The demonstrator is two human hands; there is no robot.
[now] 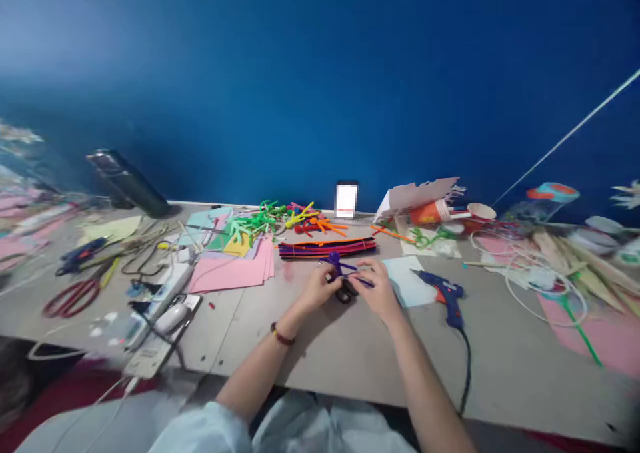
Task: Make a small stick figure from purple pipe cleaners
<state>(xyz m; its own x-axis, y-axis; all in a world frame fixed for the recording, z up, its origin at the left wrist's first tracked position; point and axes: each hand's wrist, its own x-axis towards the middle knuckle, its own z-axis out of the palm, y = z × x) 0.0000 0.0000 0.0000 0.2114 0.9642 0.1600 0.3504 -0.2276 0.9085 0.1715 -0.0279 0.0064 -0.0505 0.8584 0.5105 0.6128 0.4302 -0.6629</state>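
Two hands working, left hand (pixel 316 288) pinching one purple pipe cleaner (pixel 341 265), right hand (pixel 376 289) gripping it too, long axis running sideways, end pointing right, one blue glue gun (pixel 447 299) lying nearby on surface (pixel 280 346)

So I had this purple pipe cleaner (pixel 336 263) held up between my left hand (pixel 319 287) and right hand (pixel 377 289), twisted into a bent little shape at the top, with one straight end poking out to the right over my fingers. Just below it sat a small black looped thing (pixel 344 295), mostly hidden by my hands, so I couldn't tell what it was.
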